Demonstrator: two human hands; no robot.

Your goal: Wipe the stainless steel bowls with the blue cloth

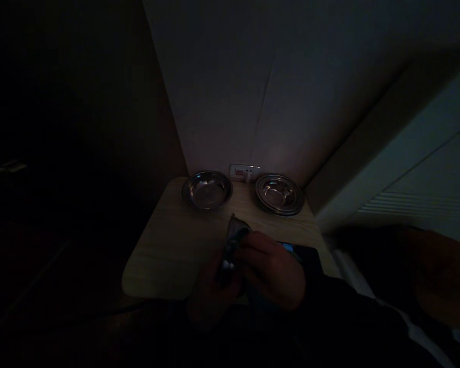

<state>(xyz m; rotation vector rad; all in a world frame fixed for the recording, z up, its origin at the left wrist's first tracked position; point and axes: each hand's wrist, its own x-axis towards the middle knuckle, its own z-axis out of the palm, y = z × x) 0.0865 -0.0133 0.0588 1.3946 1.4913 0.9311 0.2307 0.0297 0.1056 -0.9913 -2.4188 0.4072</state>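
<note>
Near the table's front edge, my left hand is closed around a shiny metal bowl, tilted on its side and seen almost edge-on. My right hand presses against it with bent fingers. Between those fingers and the bowl shows a bluish cloth, though the dark hides most of it. Behind my hands a wide steel dish lies at the back left of the table. At the back right rests a stack of steel bowls.
The pale wooden table stands against a wall with a socket and a plug in it. Beside my right wrist lies a dark object with a lit screen. A white slatted panel rises at the right. The room is very dim.
</note>
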